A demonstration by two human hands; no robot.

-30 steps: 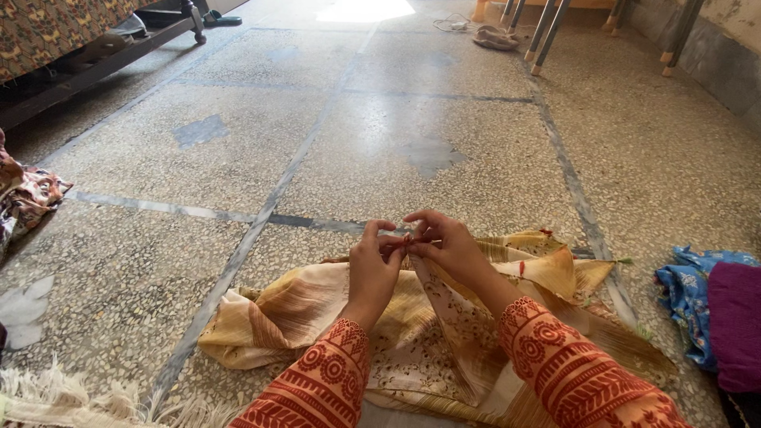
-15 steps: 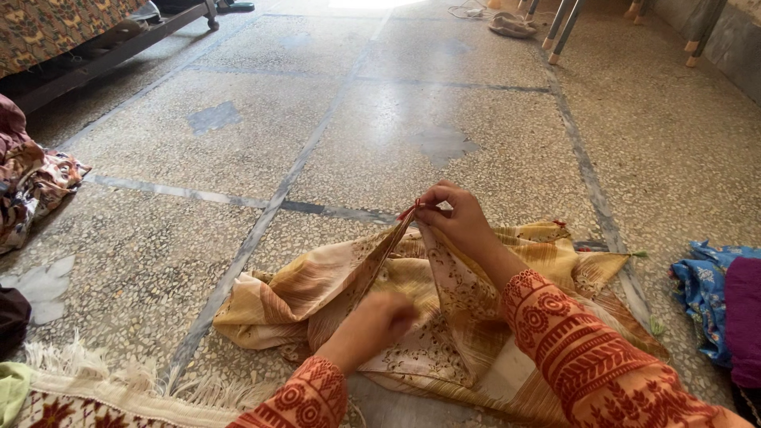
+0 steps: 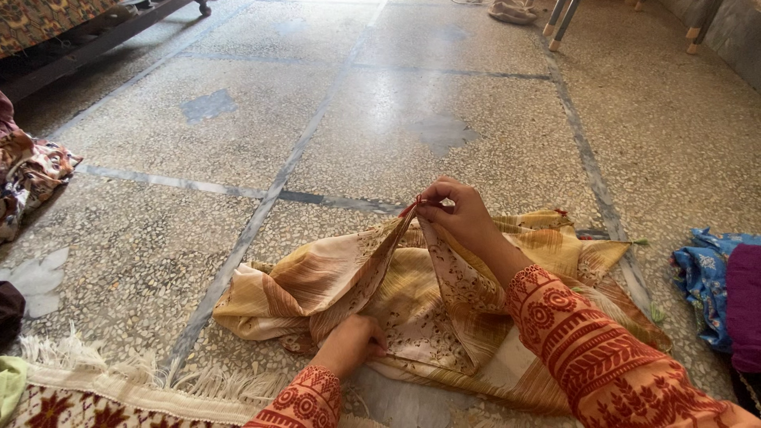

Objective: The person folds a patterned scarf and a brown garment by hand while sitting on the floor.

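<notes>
A thin yellow and brown patterned cloth (image 3: 333,277) lies crumpled on the stone floor in front of me. My right hand (image 3: 456,214) pinches a red-edged corner of it and lifts that corner off the floor, so the cloth hangs in a tent shape. My left hand (image 3: 353,345) is lower and nearer to me, fingers curled on the cloth's near edge where it rests on the floor. Both my arms wear orange-red sleeves with a white print.
A fringed rug (image 3: 119,392) lies at the lower left. A heap of patterned fabric (image 3: 28,170) sits at the left edge. Blue cloth (image 3: 709,277) and purple cloth (image 3: 745,305) lie at the right. Furniture legs (image 3: 559,20) stand at the far end.
Both hands were together at the raised corner. My left hand has since dropped down and back to the near edge, while my right hand keeps the corner lifted. The view has tilted down.
</notes>
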